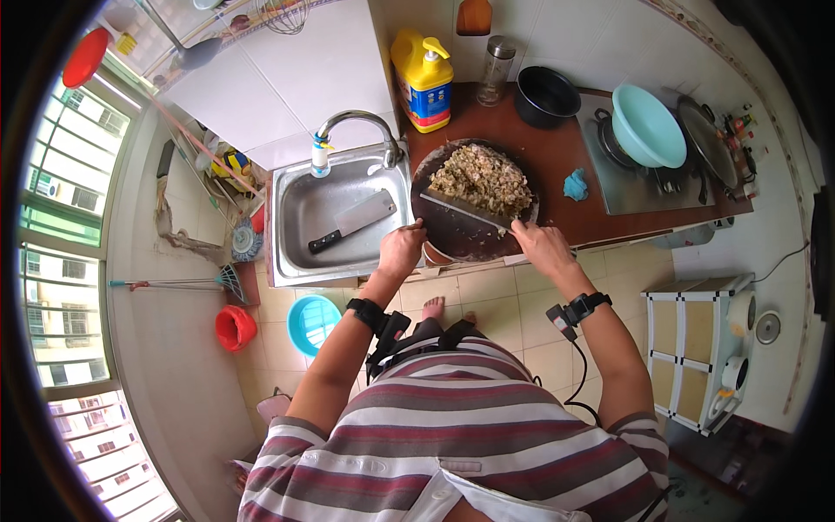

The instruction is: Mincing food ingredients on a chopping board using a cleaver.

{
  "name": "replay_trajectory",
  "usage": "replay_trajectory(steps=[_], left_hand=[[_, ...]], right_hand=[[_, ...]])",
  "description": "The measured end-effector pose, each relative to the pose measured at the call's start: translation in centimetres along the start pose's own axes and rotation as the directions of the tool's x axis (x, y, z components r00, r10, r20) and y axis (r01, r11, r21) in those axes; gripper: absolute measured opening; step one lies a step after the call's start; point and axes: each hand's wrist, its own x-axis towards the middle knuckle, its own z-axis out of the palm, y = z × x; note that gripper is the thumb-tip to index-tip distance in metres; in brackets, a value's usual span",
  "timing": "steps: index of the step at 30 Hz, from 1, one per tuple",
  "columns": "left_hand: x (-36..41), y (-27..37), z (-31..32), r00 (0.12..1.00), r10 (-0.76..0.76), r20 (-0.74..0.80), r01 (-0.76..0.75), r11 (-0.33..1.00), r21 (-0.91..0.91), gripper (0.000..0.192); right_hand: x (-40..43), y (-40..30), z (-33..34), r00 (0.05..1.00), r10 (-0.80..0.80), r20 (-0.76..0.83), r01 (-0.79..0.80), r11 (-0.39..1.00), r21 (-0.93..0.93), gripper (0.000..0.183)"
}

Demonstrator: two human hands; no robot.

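A round, dark chopping board (456,238) lies on the counter just right of the sink. Heaped over its far half is a chopped, minced filling mixture (483,176), pale with green bits. My right hand (546,248) grips a cleaver (464,210) at the board's right front. Its narrow-looking blade slants across the board along the near side of the heap. My left hand (401,249) is closed at the board's left edge, beside the sink rim; its fingertips are partly hidden.
A second cleaver (355,222) lies in the steel sink (277,261) under the faucet (355,116). Behind the board stand a yellow pump jug (424,85), a glass jar (496,72) and a black pot (546,98). A turquoise basin (649,127) sits on the stove (613,189), near a blue crumpled cloth (575,185).
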Motion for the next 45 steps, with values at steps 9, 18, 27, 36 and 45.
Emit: replay_trajectory(steps=[9, 18, 27, 36, 45], left_hand=[[0.0, -0.2, 0.3, 1.000, 0.019, -0.004, -0.019, 1.000, 0.020, 0.012], [0.4, 0.1, 0.1, 0.999, -0.028, 0.016, 0.028, 0.999, 0.047, 0.012], [0.2, -0.5, 0.9, 1.000, 0.005, 0.015, -0.005, 0.999, 0.042, 0.012], [0.0, 0.1, 0.2, 0.999, -0.034, 0.036, 0.032, 0.997, 0.067, 0.012], [-0.1, -0.2, 1.0, 0.999, 0.042, -0.012, -0.040, 0.991, 0.131, 0.010]], right_hand=[[2.7, -0.5, 0.2, 0.968, 0.245, 0.049, -0.250, 0.935, 0.253, 0.019], [2.9, -1.7, 1.3, 0.900, 0.421, 0.113, -0.434, 0.841, 0.324, 0.023], [2.9, -1.7, 1.7, 0.905, 0.409, 0.120, -0.422, 0.821, 0.384, 0.026], [3.1, -3.1, 0.8, 0.880, 0.452, 0.145, -0.474, 0.823, 0.313, 0.022], [4.9, -8.4, 1.3, 0.924, 0.340, 0.174, -0.382, 0.809, 0.447, 0.023]])
